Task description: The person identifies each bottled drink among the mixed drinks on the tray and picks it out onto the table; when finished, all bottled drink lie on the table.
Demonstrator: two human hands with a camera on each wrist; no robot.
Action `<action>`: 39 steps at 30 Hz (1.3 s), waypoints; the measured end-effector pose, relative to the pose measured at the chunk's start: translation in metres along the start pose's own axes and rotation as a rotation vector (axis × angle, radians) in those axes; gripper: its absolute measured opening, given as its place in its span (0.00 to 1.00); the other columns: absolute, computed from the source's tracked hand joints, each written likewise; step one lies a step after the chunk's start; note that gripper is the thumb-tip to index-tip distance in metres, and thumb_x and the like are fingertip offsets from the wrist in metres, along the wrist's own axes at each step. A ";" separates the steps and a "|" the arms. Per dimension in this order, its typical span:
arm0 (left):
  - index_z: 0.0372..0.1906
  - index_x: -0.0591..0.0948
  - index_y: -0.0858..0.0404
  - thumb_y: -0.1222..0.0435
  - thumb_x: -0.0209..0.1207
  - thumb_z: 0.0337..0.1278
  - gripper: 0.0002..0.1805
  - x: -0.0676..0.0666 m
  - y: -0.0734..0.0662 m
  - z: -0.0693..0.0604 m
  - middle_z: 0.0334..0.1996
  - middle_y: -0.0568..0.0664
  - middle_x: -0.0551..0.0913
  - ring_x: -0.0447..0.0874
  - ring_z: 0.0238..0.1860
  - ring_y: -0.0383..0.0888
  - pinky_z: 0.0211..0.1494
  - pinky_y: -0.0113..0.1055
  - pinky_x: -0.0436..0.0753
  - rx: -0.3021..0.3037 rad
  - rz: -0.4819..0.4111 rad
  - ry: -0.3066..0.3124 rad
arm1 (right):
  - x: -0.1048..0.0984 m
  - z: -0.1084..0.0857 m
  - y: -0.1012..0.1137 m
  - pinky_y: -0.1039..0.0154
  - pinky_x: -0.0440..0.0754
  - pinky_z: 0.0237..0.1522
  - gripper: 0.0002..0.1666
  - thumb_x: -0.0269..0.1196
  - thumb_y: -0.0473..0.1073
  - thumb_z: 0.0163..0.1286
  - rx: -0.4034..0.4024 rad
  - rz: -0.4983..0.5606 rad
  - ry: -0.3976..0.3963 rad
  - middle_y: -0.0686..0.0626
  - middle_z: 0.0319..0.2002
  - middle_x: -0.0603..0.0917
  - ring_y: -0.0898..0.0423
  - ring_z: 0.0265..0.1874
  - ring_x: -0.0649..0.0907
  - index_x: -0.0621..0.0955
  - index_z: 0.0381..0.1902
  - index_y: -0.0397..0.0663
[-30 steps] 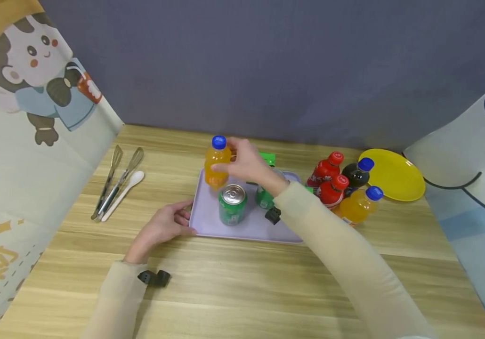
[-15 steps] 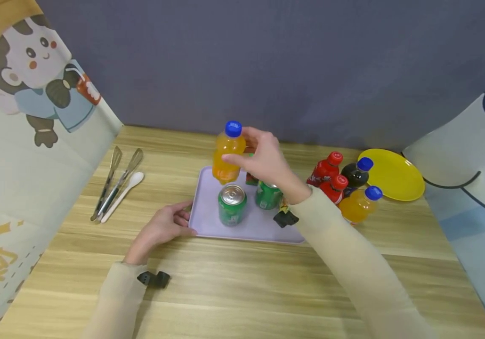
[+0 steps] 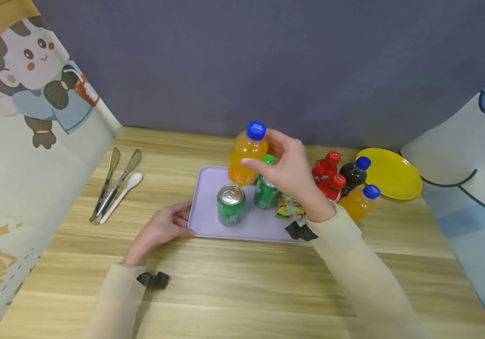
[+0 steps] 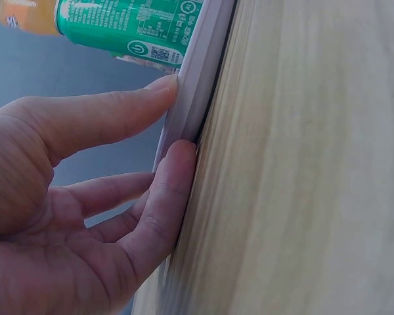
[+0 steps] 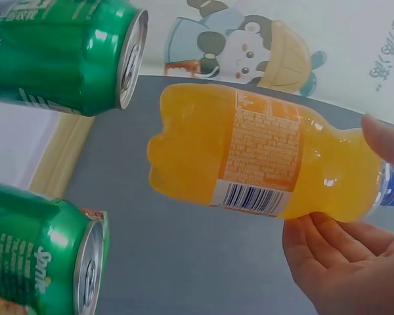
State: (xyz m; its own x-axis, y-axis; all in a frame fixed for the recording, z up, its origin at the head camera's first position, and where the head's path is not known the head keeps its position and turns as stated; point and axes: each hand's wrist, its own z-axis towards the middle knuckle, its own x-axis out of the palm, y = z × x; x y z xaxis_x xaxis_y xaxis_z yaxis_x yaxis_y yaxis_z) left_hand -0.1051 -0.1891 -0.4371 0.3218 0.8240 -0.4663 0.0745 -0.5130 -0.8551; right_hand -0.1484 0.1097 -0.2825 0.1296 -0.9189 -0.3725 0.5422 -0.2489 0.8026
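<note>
In the head view my right hand (image 3: 291, 167) grips an orange soda bottle (image 3: 246, 157) with a blue cap, thumb and fingers round its upper part. The bottle is raised above the back of a lilac tray (image 3: 206, 216); its bottom is off the tray in the right wrist view. My left hand (image 3: 164, 228) holds the tray's left edge, thumb and fingers on its rim (image 4: 194, 85). On the tray stand two green soda cans, a front one (image 3: 231, 207) and a Sprite can (image 5: 36, 256). A colourful snack packet (image 3: 289, 207) lies partly hidden by my right wrist.
Right of the tray cluster red-capped bottles (image 3: 326, 167), a dark cola bottle (image 3: 354, 173) and another orange bottle (image 3: 359, 205). A yellow plate (image 3: 395, 174) lies behind them. Two whisks (image 3: 125, 174) and a white spoon (image 3: 121, 197) lie at the left. A green cap (image 3: 268, 159) shows behind the cans.
My right hand has lifted the orange soda bottle from the tray's back left and carried it to the right. My left hand stays on the tray edge.
</note>
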 end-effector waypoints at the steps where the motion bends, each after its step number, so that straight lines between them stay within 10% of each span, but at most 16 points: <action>1: 0.68 0.65 0.70 0.70 0.75 0.36 0.48 0.000 0.000 0.000 0.42 0.58 0.78 0.79 0.38 0.48 0.39 0.37 0.80 0.000 0.000 0.001 | -0.001 -0.003 0.001 0.58 0.79 0.49 0.29 0.73 0.37 0.55 -0.008 0.000 -0.008 0.48 0.48 0.83 0.57 0.45 0.82 0.78 0.56 0.39; 21: 0.68 0.64 0.71 0.70 0.75 0.36 0.48 -0.003 -0.001 -0.002 0.41 0.58 0.78 0.80 0.37 0.48 0.39 0.36 0.81 0.016 -0.004 0.004 | -0.048 -0.071 0.005 0.60 0.80 0.46 0.28 0.71 0.26 0.52 -0.021 0.123 0.011 0.40 0.47 0.82 0.47 0.44 0.82 0.79 0.54 0.35; 39: 0.68 0.65 0.70 0.69 0.75 0.36 0.48 -0.001 -0.001 -0.001 0.42 0.58 0.78 0.79 0.37 0.48 0.39 0.36 0.80 0.024 0.006 0.011 | -0.086 -0.136 -0.012 0.67 0.80 0.44 0.34 0.70 0.19 0.46 0.127 -0.103 -0.119 0.42 0.48 0.82 0.54 0.43 0.83 0.78 0.54 0.35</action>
State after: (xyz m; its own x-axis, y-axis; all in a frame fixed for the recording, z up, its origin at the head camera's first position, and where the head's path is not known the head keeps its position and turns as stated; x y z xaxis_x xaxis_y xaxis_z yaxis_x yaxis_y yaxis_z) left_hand -0.1045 -0.1896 -0.4362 0.3327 0.8182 -0.4688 0.0498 -0.5117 -0.8577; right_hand -0.0533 0.2328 -0.3234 -0.0238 -0.9144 -0.4041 0.4372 -0.3731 0.8183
